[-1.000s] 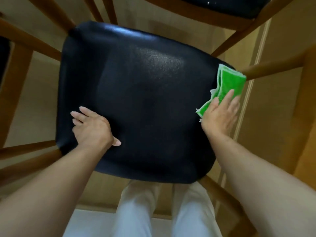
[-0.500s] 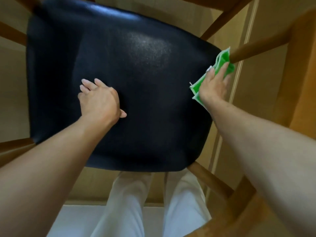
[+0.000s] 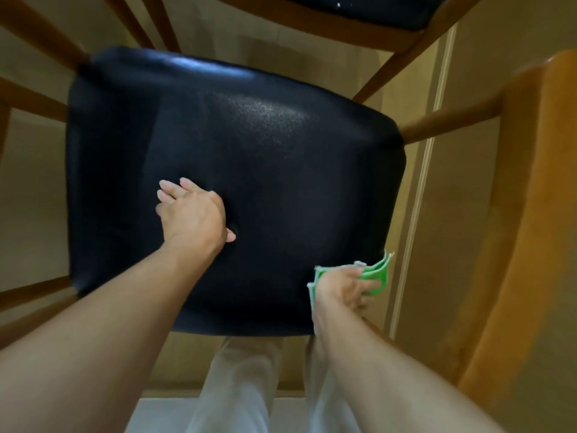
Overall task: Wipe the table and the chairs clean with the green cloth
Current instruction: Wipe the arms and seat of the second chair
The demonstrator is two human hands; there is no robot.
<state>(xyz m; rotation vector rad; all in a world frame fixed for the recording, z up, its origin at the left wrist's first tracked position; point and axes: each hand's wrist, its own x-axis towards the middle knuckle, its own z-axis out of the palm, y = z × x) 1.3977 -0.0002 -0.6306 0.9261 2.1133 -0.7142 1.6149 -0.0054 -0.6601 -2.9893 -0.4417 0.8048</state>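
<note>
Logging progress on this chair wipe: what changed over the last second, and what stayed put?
The right hand drew the green cloth along the black seat's right edge, from the far corner by the wooden rail back to the near corner. The left hand shifted from the seat's near left towards its middle. Unchanged: the right hand keeps hold of the cloth, and the left hand rests flat on the seat.

The cloth (image 3: 376, 271) under my right hand (image 3: 343, 287) is bright green with a pale, whitish edging, at the near right corner of the seat. The chair seat (image 3: 265, 170) is glossy black with a fine pebbled grain that catches pale highlights toward its far edge. The chair frame (image 3: 449, 120) is warm orange-brown wood. A second seat (image 3: 374, 10) beyond looks black too, perhaps flecked with white. My trousers (image 3: 237, 385) are white.
</note>
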